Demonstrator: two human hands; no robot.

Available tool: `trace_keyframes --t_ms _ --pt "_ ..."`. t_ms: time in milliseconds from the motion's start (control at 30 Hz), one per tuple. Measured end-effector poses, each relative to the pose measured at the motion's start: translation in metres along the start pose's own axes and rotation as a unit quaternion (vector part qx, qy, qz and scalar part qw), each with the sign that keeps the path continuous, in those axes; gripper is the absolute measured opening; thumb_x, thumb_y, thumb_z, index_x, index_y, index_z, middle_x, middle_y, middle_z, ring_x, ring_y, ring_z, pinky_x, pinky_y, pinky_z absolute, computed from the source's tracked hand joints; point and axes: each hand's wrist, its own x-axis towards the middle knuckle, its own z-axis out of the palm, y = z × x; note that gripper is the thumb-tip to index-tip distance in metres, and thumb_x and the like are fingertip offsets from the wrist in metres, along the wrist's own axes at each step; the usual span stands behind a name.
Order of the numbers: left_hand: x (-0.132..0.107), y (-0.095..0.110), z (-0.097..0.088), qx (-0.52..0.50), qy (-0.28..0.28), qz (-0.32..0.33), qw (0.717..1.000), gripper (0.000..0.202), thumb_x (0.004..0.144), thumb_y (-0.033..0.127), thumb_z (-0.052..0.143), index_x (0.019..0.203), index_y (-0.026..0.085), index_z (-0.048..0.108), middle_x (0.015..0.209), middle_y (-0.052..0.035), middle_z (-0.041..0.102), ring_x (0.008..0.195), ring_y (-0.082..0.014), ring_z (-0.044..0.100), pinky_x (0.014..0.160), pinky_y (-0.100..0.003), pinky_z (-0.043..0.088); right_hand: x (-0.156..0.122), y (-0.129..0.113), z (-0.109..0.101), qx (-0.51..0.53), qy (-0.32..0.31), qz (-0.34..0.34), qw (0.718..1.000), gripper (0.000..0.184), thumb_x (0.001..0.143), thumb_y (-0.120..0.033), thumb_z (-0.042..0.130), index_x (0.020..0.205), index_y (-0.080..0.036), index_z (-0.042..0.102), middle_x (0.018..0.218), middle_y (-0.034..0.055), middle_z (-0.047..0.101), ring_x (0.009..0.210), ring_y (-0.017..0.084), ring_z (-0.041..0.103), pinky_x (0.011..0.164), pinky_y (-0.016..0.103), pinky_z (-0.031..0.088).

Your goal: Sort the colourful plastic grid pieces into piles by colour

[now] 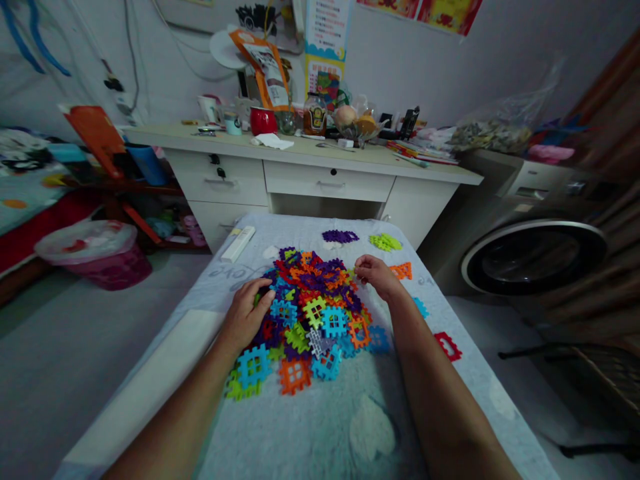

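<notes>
A heap of colourful plastic interlocking building pieces (315, 312) lies on the cloth-covered table. My left hand (246, 308) rests against the heap's left side, fingers stretched over its edge and thumb apart, with nothing visible gripped. At the right side of the heap, my right hand (376, 275) has its thumb and fingers pinched together. What they hold, if anything, is too small to make out. Beyond the heap lie a purple piece group (340, 237) and a lime green one (385, 242). An orange piece (401, 271) and a red frame piece (448, 347) lie to the right.
A white strip-shaped object (238, 245) lies at the table's far left. Behind stands a white desk (330, 179) with jars, a red cup (263, 121) and papers on it. A washing machine (530, 227) is at right, a pink bin (100, 257) at left.
</notes>
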Motion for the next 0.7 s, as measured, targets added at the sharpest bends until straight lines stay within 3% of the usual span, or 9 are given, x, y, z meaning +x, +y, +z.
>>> trace_keyframes --t_ms 300,467,600,700 --pt "0.0 0.002 -0.001 0.0 0.005 -0.009 1.0 0.043 0.09 0.053 0.045 0.113 0.02 0.061 0.119 -0.0093 0.061 0.118 -0.0257 0.054 0.107 -0.046 0.038 0.008 -0.002 -0.032 0.078 0.125 -0.025 0.989 0.029 0.055 -0.028 0.072 0.074 -0.019 0.052 0.06 -0.0058 0.055 0.054 0.009 0.056 0.048 0.019 0.042" --pt "0.001 0.003 -0.001 -0.001 0.004 -0.01 1.0 0.042 0.09 0.053 0.045 0.113 0.021 0.061 0.119 -0.0087 0.062 0.118 -0.0259 0.054 0.107 -0.046 0.038 0.033 0.003 -0.057 0.09 0.254 -0.03 0.963 0.026 0.054 -0.024 0.069 0.071 -0.02 0.05 0.062 -0.0047 0.055 0.057 0.011 0.062 0.053 0.022 0.051" --pt "0.001 0.001 -0.001 -0.001 0.004 -0.009 1.0 0.042 0.09 0.053 0.045 0.113 0.021 0.061 0.12 -0.0085 0.062 0.118 -0.026 0.054 0.107 -0.046 0.039 0.061 0.008 -0.081 -0.001 0.359 -0.045 0.932 0.021 0.057 -0.021 0.065 0.066 -0.021 0.046 0.058 -0.0057 0.051 0.056 0.012 0.062 0.057 0.026 0.056" --pt "0.001 0.0 -0.001 -0.001 0.005 -0.01 1.0 0.042 0.09 0.053 0.045 0.113 0.022 0.061 0.119 -0.0081 0.062 0.118 -0.0259 0.054 0.107 -0.046 0.039 0.077 0.011 -0.095 -0.071 0.39 -0.045 0.917 0.017 0.058 -0.022 0.063 0.065 -0.021 0.047 0.054 -0.0054 0.05 0.056 0.014 0.061 0.056 0.027 0.055"
